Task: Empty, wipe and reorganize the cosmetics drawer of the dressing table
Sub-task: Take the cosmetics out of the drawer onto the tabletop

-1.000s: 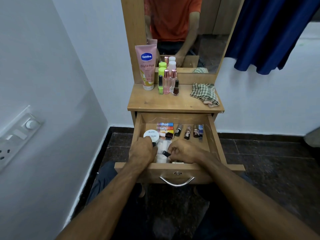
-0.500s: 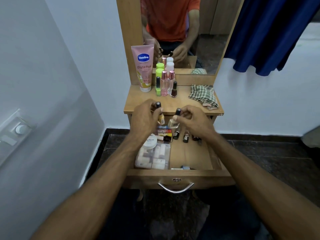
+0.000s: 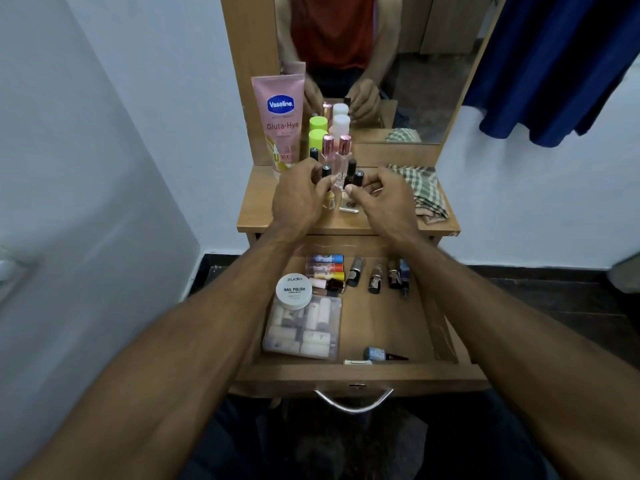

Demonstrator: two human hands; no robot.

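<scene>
**Drawer half-cleared as two more bottles reach the tabletop**

Head camera: A person seated before the dressing table [image 3: 284, 216] sets small bottles down on its top, the emptying stage of the job plainly in hand; wiping and reorganizing are not yet begun. The left hand [image 3: 299, 199] has its fingers curled round a yellowish nail-polish bottle [image 3: 329, 199] with a black cap, while the right hand [image 3: 384, 199] pinches a clear, squarish bottle [image 3: 348, 204] by its dark cap. Both bottles appear to sit on or just above the wood; contact cannot be told for certain. They stand just in front of a cluster already parked by the mirror: a pink Vaseline tube [image 3: 280, 123], green-capped and pink-capped bottles. A checked cloth [image 3: 420, 188] lies at the right of the tabletop, untouched.

Below, the cosmetics drawer [image 3: 360, 374] hangs open and is far from empty: a white nail-polish-remover tub [image 3: 294, 291], a clear pouch [image 3: 301, 329] of small items, a row of coloured tubes [image 3: 325, 268], several dark bottles [image 3: 381, 278] and a blue bottle [image 3: 377, 353] near the front. The next move, by this evidence, calls for releasing both bottles upright without toppling their neighbours, then returning to the drawer for more.
</scene>
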